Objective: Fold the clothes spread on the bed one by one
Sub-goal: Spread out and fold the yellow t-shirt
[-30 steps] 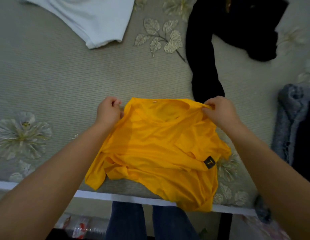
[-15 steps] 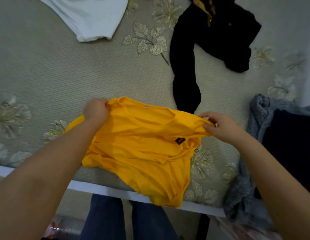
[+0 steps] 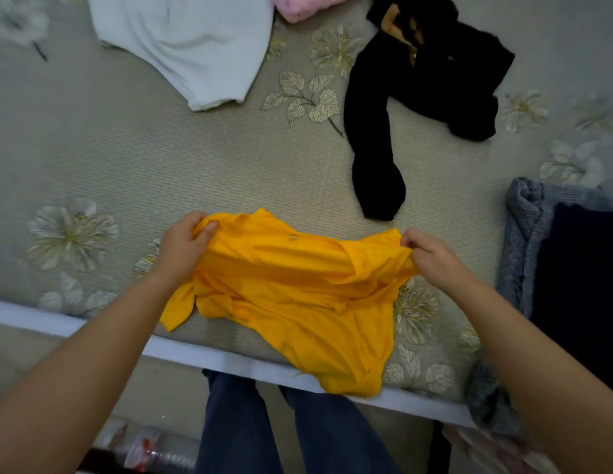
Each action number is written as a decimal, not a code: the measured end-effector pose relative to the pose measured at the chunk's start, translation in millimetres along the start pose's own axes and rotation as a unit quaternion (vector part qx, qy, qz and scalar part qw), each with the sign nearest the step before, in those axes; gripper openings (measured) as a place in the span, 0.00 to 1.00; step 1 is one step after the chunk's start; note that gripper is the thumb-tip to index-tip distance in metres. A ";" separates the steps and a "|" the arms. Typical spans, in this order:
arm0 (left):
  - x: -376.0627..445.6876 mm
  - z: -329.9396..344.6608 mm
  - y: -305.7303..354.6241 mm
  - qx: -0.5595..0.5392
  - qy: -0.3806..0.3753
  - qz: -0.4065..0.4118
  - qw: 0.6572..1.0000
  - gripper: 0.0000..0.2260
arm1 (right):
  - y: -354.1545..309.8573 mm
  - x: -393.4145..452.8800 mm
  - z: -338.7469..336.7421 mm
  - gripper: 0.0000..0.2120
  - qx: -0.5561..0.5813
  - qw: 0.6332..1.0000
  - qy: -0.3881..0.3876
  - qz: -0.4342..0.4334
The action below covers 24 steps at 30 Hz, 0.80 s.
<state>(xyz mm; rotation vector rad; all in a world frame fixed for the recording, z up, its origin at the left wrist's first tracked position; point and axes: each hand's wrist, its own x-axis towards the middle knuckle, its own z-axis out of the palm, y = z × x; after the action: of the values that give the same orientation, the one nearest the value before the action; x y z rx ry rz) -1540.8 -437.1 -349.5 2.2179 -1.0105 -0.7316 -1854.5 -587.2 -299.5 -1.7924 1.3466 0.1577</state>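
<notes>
The yellow shirt (image 3: 298, 295) has been pulled wider since 1 second ago and is held at its shoulders, pinched by the left hand (image 3: 181, 248) and right hand (image 3: 431, 258); near the bed (image 3: 161, 159) edge, folding seems imminent.

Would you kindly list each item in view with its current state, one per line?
yellow T-shirt: crumpled, gripped at its top edge by both hands, hem over the bed edge
left hand: gripping the shirt's left shoulder
right hand: pinching the shirt's right shoulder
white garment: lying flat, unfolded
black garment: bunched, unfolded
grey knit: heaped at the bed's right side
</notes>
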 end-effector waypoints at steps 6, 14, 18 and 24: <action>15.1 -61.3 41.3 0.041 0.100 0.078 0.991 0.10 | -60.0 -10.2 -18.5 0.10 -0.144 0.983 0.073 -0.091; 3.0 -199.0 108.2 0.085 0.257 0.210 0.940 0.10 | -179.3 -85.3 -71.5 0.10 0.036 0.927 0.342 -0.148; -24.2 -266.7 150.1 0.078 0.325 0.285 0.898 0.11 | -235.3 -142.9 -84.6 0.12 -0.006 0.890 0.436 -0.136; -71.5 -355.8 190.8 0.070 0.390 0.436 0.808 0.09 | -296.9 -225.6 -82.3 0.10 -0.056 0.778 0.611 -0.138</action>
<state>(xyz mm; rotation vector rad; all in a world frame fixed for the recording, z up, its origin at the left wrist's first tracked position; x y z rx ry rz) -1428.5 -383.2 41.0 1.5736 -1.4235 0.6373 -1730.6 -468.5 41.6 -2.2229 1.8578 -1.3399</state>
